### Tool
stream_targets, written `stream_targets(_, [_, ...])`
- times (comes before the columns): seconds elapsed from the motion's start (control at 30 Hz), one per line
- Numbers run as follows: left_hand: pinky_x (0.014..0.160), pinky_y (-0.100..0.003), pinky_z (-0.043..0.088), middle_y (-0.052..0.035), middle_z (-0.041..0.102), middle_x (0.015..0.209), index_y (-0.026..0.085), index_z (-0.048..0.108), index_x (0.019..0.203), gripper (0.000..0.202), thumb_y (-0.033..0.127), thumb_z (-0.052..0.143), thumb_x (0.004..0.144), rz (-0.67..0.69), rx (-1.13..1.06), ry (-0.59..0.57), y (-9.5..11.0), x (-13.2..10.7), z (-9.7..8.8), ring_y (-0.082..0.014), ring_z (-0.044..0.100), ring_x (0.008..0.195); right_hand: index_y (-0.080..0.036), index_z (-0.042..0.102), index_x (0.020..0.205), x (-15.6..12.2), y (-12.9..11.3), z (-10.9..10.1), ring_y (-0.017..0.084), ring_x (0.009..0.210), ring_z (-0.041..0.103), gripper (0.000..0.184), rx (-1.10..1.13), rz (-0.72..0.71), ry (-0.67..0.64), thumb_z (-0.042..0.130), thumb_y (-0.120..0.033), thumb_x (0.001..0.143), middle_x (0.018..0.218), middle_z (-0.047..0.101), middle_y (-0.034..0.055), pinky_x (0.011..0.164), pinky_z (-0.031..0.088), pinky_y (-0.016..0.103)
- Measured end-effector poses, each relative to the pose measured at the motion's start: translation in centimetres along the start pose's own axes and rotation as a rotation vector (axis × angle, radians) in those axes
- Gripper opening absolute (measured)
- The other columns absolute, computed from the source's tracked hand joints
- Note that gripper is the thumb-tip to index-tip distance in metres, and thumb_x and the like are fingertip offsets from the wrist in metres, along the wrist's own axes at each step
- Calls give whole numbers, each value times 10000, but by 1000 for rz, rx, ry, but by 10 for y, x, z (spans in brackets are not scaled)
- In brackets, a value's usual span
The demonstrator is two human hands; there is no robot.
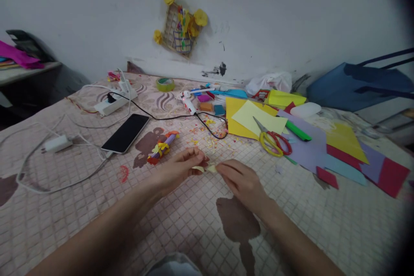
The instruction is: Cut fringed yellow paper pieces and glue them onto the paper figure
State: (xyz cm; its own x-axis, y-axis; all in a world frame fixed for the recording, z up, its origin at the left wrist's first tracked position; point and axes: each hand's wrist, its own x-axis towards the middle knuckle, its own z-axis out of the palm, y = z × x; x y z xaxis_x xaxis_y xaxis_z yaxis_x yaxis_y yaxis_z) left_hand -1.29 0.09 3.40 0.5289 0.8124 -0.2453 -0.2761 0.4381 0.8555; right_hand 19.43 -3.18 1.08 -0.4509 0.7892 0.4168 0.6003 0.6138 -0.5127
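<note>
My left hand (179, 167) and my right hand (241, 181) meet over the patterned bedsheet (64, 207), both pinched on a small pale yellow paper piece (207, 168) held between their fingertips. A little to the left of my left hand lies a rolled paper craft (162, 146) in purple, orange and yellow. Tiny paper scraps (207, 131) are scattered just beyond the hands. Scissors (273, 139) with yellow and red handles lie on yellow paper sheets (249, 118) to the upper right.
A black phone (126, 133), a white charger (56, 143) and a power strip (114, 101) with cables sit at left. A glue gun (187, 101), a tape roll (165, 84), coloured paper sheets (349, 151) and a green marker (297, 131) lie beyond. A blue bag (355, 86) stands at right.
</note>
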Motion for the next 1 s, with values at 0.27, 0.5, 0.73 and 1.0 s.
stream_targets(0.27, [687,-230,363,-6,579,803,156,649,832,154,287,566,837,246,422,28,-3,-2,4,-110,487,743,-187,623,867,13,-21,-1,92,472,477,134,664,438,20,523,-275,873,592,518,-30,442,405,215])
stream_targets(0.5, [724,-260,398,-35,619,859,156,671,904,189,289,546,854,329,556,38,-6,-2,5,-139,529,803,-177,641,774,12,-21,3,68,411,424,169,1047,657,74,645,-345,790,484,498,-60,388,341,191])
stream_targets(0.73, [665,-231,387,-22,612,825,161,673,946,206,293,538,864,315,484,-25,-13,1,3,-114,500,748,-167,630,735,13,-24,4,56,425,409,156,1191,732,81,698,-307,746,485,488,-64,378,292,172])
stream_targets(1.0, [667,-238,406,-33,624,839,162,682,883,181,270,537,863,363,527,-18,-12,1,4,-121,529,747,-157,619,723,12,-27,4,48,430,385,170,1282,732,72,691,-307,757,489,477,-62,384,270,167])
